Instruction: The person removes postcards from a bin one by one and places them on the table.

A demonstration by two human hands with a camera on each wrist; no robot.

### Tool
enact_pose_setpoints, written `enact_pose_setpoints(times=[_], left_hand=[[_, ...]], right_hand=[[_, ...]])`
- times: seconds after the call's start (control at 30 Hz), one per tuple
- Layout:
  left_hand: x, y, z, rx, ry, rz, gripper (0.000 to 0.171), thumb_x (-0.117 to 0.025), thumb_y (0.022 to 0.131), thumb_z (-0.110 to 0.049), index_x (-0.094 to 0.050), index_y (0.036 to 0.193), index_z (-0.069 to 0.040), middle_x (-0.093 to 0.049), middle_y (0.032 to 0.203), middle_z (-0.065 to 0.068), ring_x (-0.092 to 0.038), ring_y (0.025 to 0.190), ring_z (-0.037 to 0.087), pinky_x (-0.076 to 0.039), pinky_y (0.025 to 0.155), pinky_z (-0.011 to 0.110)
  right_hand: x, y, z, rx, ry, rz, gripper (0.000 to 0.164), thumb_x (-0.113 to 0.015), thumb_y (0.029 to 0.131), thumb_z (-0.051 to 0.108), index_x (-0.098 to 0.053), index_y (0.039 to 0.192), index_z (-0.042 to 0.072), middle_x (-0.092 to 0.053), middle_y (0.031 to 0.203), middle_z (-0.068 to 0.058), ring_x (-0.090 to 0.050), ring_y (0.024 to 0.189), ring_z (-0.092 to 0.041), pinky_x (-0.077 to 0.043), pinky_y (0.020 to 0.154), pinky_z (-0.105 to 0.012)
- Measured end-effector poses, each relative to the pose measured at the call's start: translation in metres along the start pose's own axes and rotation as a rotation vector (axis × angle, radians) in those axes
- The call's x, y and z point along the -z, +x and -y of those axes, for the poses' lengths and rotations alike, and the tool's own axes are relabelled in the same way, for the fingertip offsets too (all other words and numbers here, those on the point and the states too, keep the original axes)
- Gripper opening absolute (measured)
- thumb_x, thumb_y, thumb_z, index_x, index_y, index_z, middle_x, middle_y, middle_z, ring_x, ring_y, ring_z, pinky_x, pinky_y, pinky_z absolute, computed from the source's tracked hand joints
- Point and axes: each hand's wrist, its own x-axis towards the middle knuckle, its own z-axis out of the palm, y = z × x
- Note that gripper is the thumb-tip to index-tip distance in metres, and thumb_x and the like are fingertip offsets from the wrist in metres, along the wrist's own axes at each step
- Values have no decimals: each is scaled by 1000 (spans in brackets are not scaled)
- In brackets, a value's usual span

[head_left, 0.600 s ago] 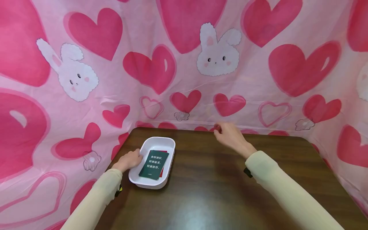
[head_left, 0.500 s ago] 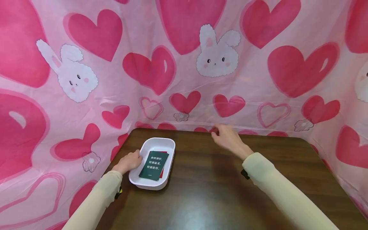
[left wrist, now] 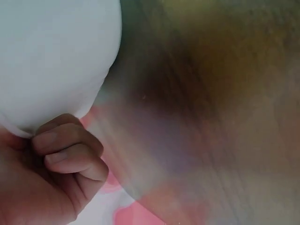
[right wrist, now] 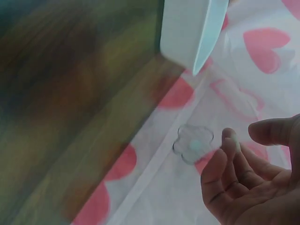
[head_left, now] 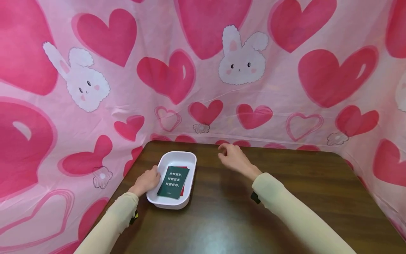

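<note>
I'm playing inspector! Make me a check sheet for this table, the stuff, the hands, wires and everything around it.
Surface: shiny, dark brown wood-grain table
Job's things: white tray; inside, a green card with white writing overlaps a red card
Clutter: nothing seen
Left hand: grips the tray's left rim
Right hand: raised, thumb apart from fingers, holding nothing
Cables: nothing seen
Surroundings: pink sheeting printed with hearts and rabbits
</note>
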Motion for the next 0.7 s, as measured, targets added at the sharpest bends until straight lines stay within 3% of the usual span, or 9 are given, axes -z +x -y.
enact_pose_setpoints(times=[0.17,0.4,0.7], left_hand=[[-7,0,0,5,-14,-39,54,-56,106,-21,-39,144,13,-63,120,31,-70,99,39,-57,90,60],[-15,2,0,17,24,-84,47,-56,104,-19,-45,136,13,-66,108,28,-70,86,35,-60,83,59],[-15,1,-4,31,27,-102,48,-57,103,-20,-45,138,11,-67,109,28,-70,86,35,-60,82,59]], right_hand=[[-22,7,14,-5,77,2,29,-67,98,13,-68,123,0,-65,79,-3,-60,67,-18,-53,66,-35],[-56,11,31,-137,289,79,36,-70,98,14,-62,130,0,-69,84,-7,-64,68,-20,-56,62,-32],[-92,23,57,-230,345,197,45,-69,99,17,-57,137,-4,-66,90,-15,-57,58,-20,-48,49,-25]])
